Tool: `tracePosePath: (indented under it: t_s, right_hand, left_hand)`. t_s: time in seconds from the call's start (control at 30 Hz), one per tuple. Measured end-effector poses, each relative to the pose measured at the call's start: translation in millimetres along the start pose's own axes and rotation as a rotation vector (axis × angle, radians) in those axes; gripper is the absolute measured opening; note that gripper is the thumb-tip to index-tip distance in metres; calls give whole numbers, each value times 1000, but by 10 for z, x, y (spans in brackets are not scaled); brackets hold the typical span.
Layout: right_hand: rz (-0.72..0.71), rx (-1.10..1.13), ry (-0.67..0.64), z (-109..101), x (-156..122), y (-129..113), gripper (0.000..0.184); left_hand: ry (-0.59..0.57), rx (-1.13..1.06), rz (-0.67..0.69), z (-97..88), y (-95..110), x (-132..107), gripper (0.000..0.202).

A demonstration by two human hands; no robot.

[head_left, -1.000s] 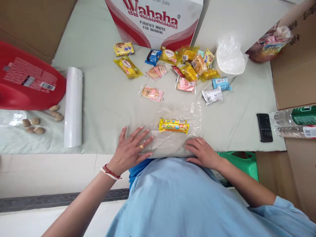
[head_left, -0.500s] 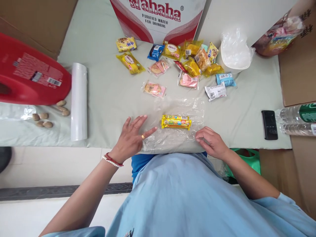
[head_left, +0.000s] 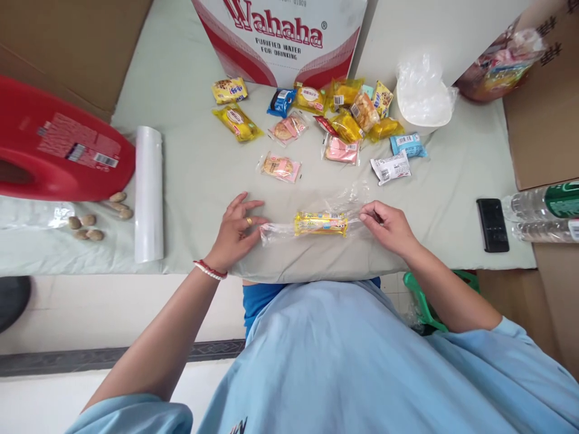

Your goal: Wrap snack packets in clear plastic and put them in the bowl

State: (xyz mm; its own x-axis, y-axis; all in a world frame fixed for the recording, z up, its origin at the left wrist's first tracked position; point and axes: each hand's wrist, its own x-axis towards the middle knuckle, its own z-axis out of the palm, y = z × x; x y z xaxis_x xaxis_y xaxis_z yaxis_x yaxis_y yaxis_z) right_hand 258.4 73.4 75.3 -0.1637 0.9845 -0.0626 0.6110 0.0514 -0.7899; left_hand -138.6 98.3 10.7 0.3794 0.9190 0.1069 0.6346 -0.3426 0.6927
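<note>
A long yellow snack bar [head_left: 321,223] lies on the pale green table [head_left: 194,175], with a sheet of clear plastic film [head_left: 350,199] folded over it from the near side. My left hand [head_left: 235,232] pinches the left end of the film beside the bar. My right hand [head_left: 389,228] pinches the film's right end. Both hands rest on the table close to its near edge.
Several wrapped snacks [head_left: 316,117] lie scattered at the back in front of a Wahaha carton [head_left: 280,36]. A film roll [head_left: 148,193], several nuts [head_left: 97,211] and a red container [head_left: 54,154] are at left. A white bowl [head_left: 423,102], phone [head_left: 489,224] and bottles [head_left: 547,217] are at right.
The hands went from lying flat on the film's near edge to lifting that edge and folding it forward over the snack bar. Both now pinch the film's ends.
</note>
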Motion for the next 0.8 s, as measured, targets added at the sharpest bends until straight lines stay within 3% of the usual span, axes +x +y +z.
tracePosePath:
  t_s: [0.2, 0.33, 0.4, 0.43, 0.53, 0.57, 0.7, 0.8]
  right_hand:
    - [167, -88, -55, 54, 313, 152, 21]
    - [223, -270, -94, 80, 358, 186, 22]
    - [223, -320, -117, 90, 360, 193, 24]
    - [219, -336, -128, 94, 362, 196, 25]
    - [214, -382, -165, 88, 383, 191, 24]
    - [217, -402, -183, 73, 395, 184, 23]
    - [177, -519, -244, -70, 489, 111, 21]
    - [-48, -593, -152, -172, 652, 31, 32]
  left_hand:
    - [149, 34, -219, 136, 52, 111, 24]
    - [494, 135, -372, 97, 226, -90, 26]
    - [630, 204, -298, 115, 412, -275, 30]
    - [641, 232, -194, 154, 528, -358, 32]
    - [356, 252, 229, 389, 890, -432, 39]
    - [267, 259, 286, 488, 988, -380, 42]
    - [111, 374, 160, 794, 1137, 12, 44]
    - [74, 421, 112, 862, 1083, 184, 39]
